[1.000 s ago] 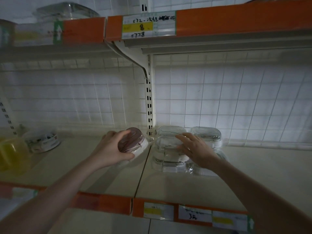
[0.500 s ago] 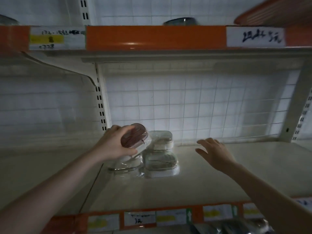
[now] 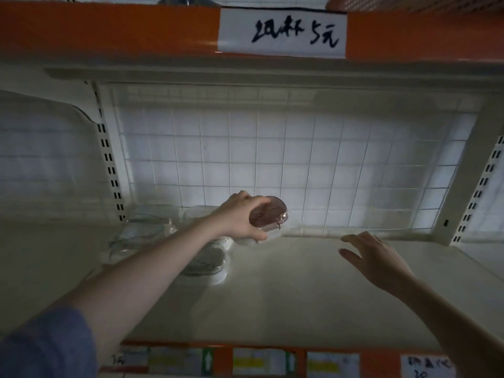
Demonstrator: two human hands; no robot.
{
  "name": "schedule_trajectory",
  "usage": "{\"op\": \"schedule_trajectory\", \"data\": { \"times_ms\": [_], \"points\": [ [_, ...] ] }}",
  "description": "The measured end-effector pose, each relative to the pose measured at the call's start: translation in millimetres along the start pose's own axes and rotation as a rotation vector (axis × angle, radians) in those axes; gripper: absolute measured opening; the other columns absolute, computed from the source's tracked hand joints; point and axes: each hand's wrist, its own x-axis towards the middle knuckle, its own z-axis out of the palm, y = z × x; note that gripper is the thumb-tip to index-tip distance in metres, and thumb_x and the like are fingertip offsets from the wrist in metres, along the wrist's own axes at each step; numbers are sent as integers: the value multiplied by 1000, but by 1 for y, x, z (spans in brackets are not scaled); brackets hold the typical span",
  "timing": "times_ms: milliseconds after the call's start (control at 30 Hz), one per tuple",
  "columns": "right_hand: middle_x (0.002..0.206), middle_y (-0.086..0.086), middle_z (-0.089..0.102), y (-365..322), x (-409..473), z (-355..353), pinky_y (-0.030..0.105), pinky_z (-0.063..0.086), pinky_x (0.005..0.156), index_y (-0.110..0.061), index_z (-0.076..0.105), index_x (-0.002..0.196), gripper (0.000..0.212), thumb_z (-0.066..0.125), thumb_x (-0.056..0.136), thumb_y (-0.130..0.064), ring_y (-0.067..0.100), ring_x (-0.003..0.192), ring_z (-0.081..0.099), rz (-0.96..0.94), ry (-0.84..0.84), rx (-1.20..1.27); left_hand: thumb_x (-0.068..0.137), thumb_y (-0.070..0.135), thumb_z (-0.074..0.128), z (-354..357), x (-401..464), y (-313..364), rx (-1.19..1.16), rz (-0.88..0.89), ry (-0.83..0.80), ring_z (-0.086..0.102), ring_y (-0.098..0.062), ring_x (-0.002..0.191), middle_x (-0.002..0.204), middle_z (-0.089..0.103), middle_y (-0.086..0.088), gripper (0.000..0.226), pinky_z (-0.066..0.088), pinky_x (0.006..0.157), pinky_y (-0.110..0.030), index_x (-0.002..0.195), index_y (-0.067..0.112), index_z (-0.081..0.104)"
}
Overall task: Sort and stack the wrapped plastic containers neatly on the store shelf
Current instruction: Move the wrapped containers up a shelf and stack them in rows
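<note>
Containers first: the left hand grips a round wrapped container with a reddish-brown lid, fingers curled over its top and thumb beneath, held tilted above the shelf near the wire grid back panel. Its contents cannot be made out through the wrap. Left of it, a group of clear wrapped containers sits on the shelf by the slotted upright; a further clear container lies just under the left forearm. None shows any visible contents.

The right hand hovers above bare shelf, fingers spread and relaxed, holding nothing, well apart from the containers.

Against half a second ago, the view has swung rightward, so the clear group now lies further left in frame. The lidded container has travelled right, past the group, and the handwritten label on the orange shelf edge above now sits centre.

The clear containers are blurred and dim; their number and stacking cannot be told. The left arm covers part of them. Price tags along the lower edge are illegible.
</note>
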Motion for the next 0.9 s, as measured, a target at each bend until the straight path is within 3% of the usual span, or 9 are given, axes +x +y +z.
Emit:
{"op": "schedule_trajectory", "data": {
  "times_ms": [467,767,900],
  "points": [
    [124,4,57,26,26,28,35,42,91,-21,59,123,37,57,90,-37,25,115,54,10,-22,74,67,40,80,42,61,-32,139,45,-223,39,-17,123,131,38,1,94,40,100,-37,145,40,27],
    [122,3,56,24,44,37,31,40,88,-22,56,126,40,53,91,-41,24,114,54,6,-58,41,71,38,78,42,49,-60,216,172,-288,36,-15,124,139,33,3,96,34,101,-27,148,39,20],
    [120,4,57,20,51,40,33,41,88,-23,56,126,38,54,91,-40,25,113,55,-5,-57,52,74,46,74,48,51,-61,291,169,-330,39,-16,123,141,32,7,91,38,98,-30,148,39,21]
  ]
}}
